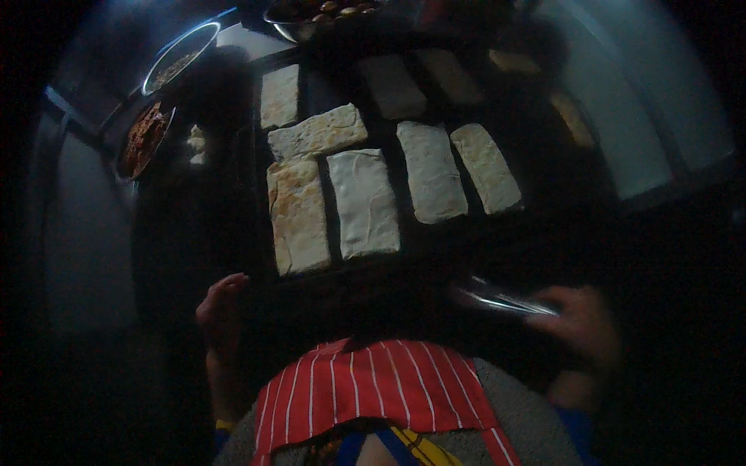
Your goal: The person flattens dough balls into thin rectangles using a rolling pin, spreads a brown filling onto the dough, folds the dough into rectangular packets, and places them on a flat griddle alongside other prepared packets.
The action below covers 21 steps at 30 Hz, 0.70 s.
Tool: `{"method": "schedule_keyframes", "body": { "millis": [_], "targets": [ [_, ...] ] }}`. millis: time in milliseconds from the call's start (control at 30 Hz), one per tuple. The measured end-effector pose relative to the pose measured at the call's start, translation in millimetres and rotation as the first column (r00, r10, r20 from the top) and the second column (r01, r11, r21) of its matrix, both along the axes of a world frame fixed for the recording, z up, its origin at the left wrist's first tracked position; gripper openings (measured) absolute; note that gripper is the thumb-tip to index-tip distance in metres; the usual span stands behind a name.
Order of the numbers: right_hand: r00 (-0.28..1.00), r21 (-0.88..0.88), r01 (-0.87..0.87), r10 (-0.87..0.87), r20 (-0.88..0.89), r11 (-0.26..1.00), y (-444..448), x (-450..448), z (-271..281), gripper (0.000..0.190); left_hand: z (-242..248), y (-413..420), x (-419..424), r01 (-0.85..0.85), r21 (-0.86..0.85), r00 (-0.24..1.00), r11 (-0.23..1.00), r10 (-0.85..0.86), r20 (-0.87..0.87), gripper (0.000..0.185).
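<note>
My right hand, at the lower right, is closed around shiny metal tongs that point left. At the near left edge of a dark griddle, my left hand is bent, and its fingers are too dark to read. Several rectangular flatbreads lie on the griddle. A browned flatbread is nearest on the left, beside a paler flatbread. Another flatbread lies crosswise behind them. To the right are a pale flatbread and a narrower one.
A bowl of reddish-brown food stands at the left, with a plate behind it. A metal bowl with round items is at the far edge. Pale panels rise on the right. Small pale pieces lie left of the griddle.
</note>
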State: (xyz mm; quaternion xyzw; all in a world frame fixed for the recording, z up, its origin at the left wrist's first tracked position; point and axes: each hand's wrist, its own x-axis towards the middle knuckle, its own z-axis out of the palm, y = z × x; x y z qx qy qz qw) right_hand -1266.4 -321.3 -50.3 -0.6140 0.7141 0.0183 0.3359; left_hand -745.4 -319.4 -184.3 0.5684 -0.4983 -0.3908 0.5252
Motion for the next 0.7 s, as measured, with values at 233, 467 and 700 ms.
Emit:
{"method": "schedule_keyframes", "body": {
  "millis": [233,467,700],
  "targets": [
    [0.889,0.116,-0.264,0.288,-0.357,0.958,-27.5,91.5,-67.1,0.038,6.0,33.5,32.3,0.016,-0.151,0.997,0.988,-0.004,0.076,0.018],
    [0.861,-0.050,-0.053,0.020,-0.509,0.997,-29.3,126.7,-178.1,0.015,18.5,112.9,125.5,-0.092,-0.103,0.783,0.990,0.136,0.607,0.015],
    [0.968,-0.697,0.146,-0.246,-0.045,0.702,9.7,254.7,-107.3,0.027,16.7,202.4,224.8,-0.479,0.110,0.836,0.871,0.414,0.359,0.020]
  ]
}}
